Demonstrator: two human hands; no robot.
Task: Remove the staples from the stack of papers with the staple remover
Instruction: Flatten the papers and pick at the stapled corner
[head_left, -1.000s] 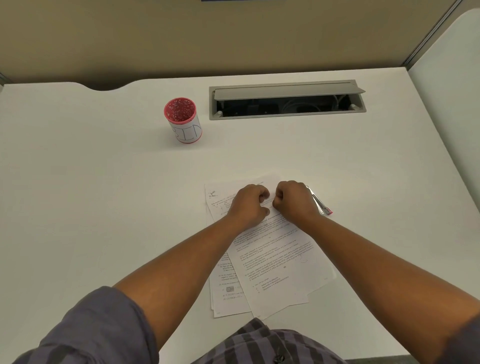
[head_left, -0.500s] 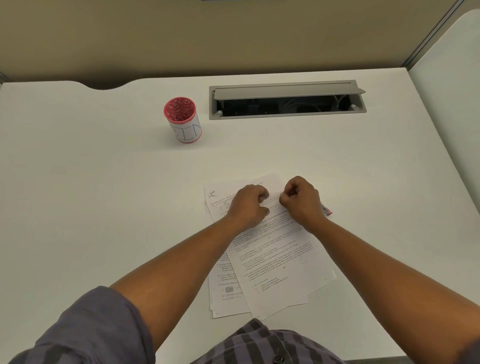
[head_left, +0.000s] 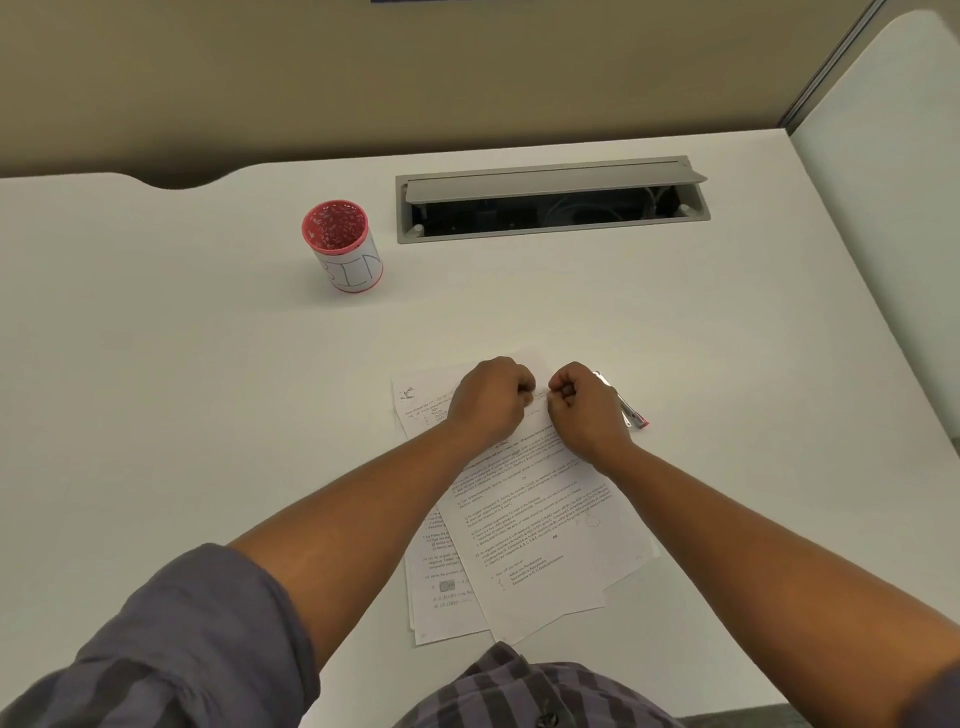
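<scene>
The papers (head_left: 524, 525) lie fanned on the desk (head_left: 156, 415) close to the person. At their far corner the left hand (head_left: 491, 402) and right hand (head_left: 584, 408) rest with fingers curled, knuckles almost meeting; what they pinch cannot be told. The remover (head_left: 626, 410) lies just right of the right hand. Farther back stand a cup (head_left: 345, 252) and a cable tray (head_left: 553, 200).

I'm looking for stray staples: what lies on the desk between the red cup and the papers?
In the head view, only bare white desk shows between the red mesh cup and the printed white papers; staples would be too small to tell.
</scene>
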